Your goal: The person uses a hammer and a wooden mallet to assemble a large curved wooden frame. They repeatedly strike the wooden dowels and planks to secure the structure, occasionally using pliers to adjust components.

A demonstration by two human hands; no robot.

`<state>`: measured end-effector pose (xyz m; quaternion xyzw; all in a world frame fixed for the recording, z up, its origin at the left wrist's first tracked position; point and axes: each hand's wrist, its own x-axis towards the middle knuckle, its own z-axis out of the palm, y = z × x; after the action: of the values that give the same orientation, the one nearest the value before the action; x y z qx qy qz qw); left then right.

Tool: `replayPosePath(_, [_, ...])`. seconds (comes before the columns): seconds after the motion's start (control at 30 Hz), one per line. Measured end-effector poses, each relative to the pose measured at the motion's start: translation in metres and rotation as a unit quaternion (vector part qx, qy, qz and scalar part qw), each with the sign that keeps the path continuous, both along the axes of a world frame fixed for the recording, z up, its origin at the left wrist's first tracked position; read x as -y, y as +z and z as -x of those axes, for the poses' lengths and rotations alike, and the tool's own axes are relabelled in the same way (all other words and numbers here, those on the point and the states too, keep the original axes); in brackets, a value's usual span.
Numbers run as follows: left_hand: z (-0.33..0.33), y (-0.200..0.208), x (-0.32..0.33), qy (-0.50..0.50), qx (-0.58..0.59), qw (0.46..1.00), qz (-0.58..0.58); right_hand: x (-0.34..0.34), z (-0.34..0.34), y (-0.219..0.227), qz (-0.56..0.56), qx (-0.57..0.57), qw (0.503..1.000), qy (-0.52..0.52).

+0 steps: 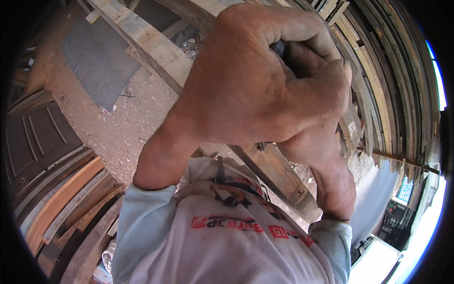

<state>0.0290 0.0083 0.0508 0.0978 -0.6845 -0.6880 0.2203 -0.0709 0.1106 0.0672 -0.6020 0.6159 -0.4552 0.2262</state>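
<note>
My left hand (241, 90) is raised close up, filling the upper middle, its fingers curled inward. A small dark, rounded bit (278, 47) shows within the curl; the rest of what is held is hidden. Against and partly behind it, my right hand (312, 142) is closed, most of its fingers covered by the left. Beneath both hands lies a thick wooden beam (276, 175), with a small dark piece (260, 146) near its upper end; whether either hand touches it I cannot tell.
A long pale timber beam (142, 40) crosses the upper left above dusty ground. Beside it lies a grey sheet (99, 61). Stacked boards (66, 203) and a brown panelled door (38, 137) stand at left. Many long planks (383, 71) line the right side.
</note>
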Motion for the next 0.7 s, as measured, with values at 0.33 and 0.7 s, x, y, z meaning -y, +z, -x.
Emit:
replayPosePath(0.33, [-0.035,-0.075,0.063,0.189,-0.086,0.967,0.150,0.095,-0.002,-0.061,-0.110,-0.181,0.972,0.100])
replayPosePath(0.7, [-0.015,-0.057,0.019,0.166,-0.118,0.975,0.086,0.016,0.013,0.002,-0.179,-0.020,0.984,-0.018])
